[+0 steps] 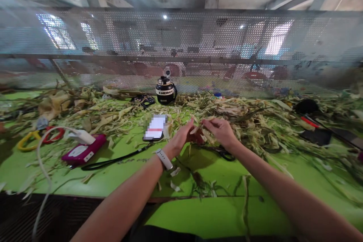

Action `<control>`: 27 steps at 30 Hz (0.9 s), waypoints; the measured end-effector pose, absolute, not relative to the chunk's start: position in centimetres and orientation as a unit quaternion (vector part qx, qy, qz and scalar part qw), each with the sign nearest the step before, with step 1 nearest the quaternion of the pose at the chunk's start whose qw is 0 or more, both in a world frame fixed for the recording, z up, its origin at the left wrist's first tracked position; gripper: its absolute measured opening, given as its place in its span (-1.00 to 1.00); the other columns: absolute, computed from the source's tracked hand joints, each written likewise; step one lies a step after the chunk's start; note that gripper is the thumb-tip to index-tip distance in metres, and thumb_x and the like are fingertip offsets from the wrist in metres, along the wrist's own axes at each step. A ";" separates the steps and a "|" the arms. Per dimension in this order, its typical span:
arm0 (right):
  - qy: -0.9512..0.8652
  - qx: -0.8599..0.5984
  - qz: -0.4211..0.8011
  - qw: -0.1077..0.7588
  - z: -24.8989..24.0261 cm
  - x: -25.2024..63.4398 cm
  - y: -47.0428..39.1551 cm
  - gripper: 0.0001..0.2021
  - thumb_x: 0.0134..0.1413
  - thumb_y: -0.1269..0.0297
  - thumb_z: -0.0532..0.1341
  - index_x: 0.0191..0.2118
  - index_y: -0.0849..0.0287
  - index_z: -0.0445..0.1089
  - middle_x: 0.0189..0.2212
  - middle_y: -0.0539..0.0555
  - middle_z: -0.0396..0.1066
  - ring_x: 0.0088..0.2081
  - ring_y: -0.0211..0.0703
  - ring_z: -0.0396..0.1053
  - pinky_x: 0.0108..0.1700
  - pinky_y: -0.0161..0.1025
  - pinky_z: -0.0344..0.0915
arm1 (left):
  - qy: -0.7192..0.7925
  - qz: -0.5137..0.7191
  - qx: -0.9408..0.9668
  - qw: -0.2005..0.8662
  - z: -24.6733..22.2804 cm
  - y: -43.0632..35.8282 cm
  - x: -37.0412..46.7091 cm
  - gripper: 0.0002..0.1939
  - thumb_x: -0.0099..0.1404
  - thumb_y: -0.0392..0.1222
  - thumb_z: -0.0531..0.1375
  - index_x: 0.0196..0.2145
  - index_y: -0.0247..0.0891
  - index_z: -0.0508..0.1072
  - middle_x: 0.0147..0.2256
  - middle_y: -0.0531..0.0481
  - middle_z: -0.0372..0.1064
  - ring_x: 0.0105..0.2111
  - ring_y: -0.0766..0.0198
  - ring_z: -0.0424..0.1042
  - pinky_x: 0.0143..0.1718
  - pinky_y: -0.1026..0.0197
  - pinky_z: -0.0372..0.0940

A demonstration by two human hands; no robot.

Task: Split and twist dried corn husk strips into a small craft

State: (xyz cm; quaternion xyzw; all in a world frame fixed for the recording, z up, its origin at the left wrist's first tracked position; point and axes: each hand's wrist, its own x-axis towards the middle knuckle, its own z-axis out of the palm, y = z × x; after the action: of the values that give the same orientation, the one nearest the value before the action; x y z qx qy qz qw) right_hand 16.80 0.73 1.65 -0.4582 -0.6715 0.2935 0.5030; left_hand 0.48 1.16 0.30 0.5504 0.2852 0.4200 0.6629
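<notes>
My left hand (181, 138), with a white watch (163, 159) on its wrist, is closed around pale dried corn husk. Facing it, my right hand (222, 132) pinches the same corn husk (208, 135) between thumb and fingers. Both hands are just above the green table (184, 211). Black-handled scissors (226, 154) lie below my right hand, partly covered by scraps. A phone (155, 126) with a lit screen rests left of my left hand, its black strap (113, 161) trailing toward the front left.
Husk strips (235, 109) are heaped along the back. A black bottle (166, 91) stands there before a perforated metal screen (181, 38). At left lie a magenta power strip (84, 149) with a white plug and cable, and yellow-handled scissors (28, 140). Dark tools (316, 136) lie at right.
</notes>
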 end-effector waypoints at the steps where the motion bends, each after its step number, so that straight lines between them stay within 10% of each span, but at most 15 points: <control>1: -0.673 -0.457 0.293 0.503 1.5 16.8 0.8 -0.65 -0.02 0.02 0.17 -0.50 0.25 0.44 -0.59 -0.01 0.32 -0.50 -0.26 0.25 -0.43 -0.32 0.18 | 0.293 0.435 0.540 0.658 0.3 1.2 0.5 -0.57 0.15 0.18 0.10 -0.42 -0.30 0.40 -0.53 0.02 0.39 -0.53 0.31 0.37 -0.39 0.22 0.28; 10: -0.693 -0.443 0.198 0.533 1.6 16.4 0.8 -0.62 0.09 -0.04 0.06 -0.30 0.17 0.44 -0.21 0.16 0.41 -0.13 -0.10 0.31 -0.06 -0.19 0.23 | 0.293 0.464 0.523 0.652 0.5 1.3 1.0 -0.62 -0.06 0.00 0.33 -0.38 -0.31 0.36 -0.52 0.13 0.33 -0.54 0.43 0.34 -0.37 0.28 0.29; 27: -0.728 -0.476 0.316 0.379 0.7 15.8 0.4 -0.72 0.10 0.10 0.05 -0.50 0.18 0.27 -0.67 -0.08 0.24 -0.57 -0.29 0.19 -0.48 -0.35 0.12 | 0.296 0.554 0.456 0.631 0.5 2.2 0.7 -0.63 -0.09 -0.20 0.34 -0.29 -0.27 0.36 -0.40 0.08 0.43 -0.36 0.37 0.38 -0.20 0.27 0.22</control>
State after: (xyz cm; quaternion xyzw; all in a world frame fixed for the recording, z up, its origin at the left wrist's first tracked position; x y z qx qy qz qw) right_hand 15.81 0.44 0.66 -0.4757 -0.7282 0.3162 0.3787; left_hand 0.71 2.22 0.45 0.4558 0.2955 0.5539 0.6310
